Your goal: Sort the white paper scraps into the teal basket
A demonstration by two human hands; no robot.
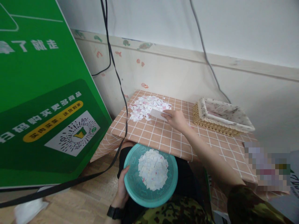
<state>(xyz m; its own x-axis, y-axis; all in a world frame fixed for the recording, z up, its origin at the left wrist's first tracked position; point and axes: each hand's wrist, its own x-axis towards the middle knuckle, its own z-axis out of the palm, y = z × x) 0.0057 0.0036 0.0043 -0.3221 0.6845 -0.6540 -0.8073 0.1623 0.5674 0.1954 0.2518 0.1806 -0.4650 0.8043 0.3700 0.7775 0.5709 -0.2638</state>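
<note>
- Head view has a person working over a table [161,137] covered in a brownish cloth with a white grid, one hand up top and the other down near the lap.
- Right hand [177,119] is pinched on a flat white card [157,114], thumb and fingers closed at its near end. Far end of the card is right at the edge of the pile, and I honestly can't tell if it's touching the scraps or just over them.
- That pile is a loose heap of little paper scraps [144,107], mostly white with some pink bits, sitting near the table's far left corner.
- Left hand [122,186] is clamped on the rim of a teal plastic strainer [171,161], thumb over the edge. Strainer's over the lap, just off the near side of the table.
- Inside the strainer there's another mound of white pieces [153,169], with a few tiny pinkish-red specks.
- Over on the table's right side, well apart from the pile, is a wicker basket [210,123] with a patterned cloth lining.
- Black band [115,213] on the left wrist, camo sleeve [252,205] on the right arm.
- Big green panel [58,71] with a round printed code stands on the left, and a black strap [120,81] hangs down next to it.
- Far right is a pixelated patch, so no clue what's there.
</note>
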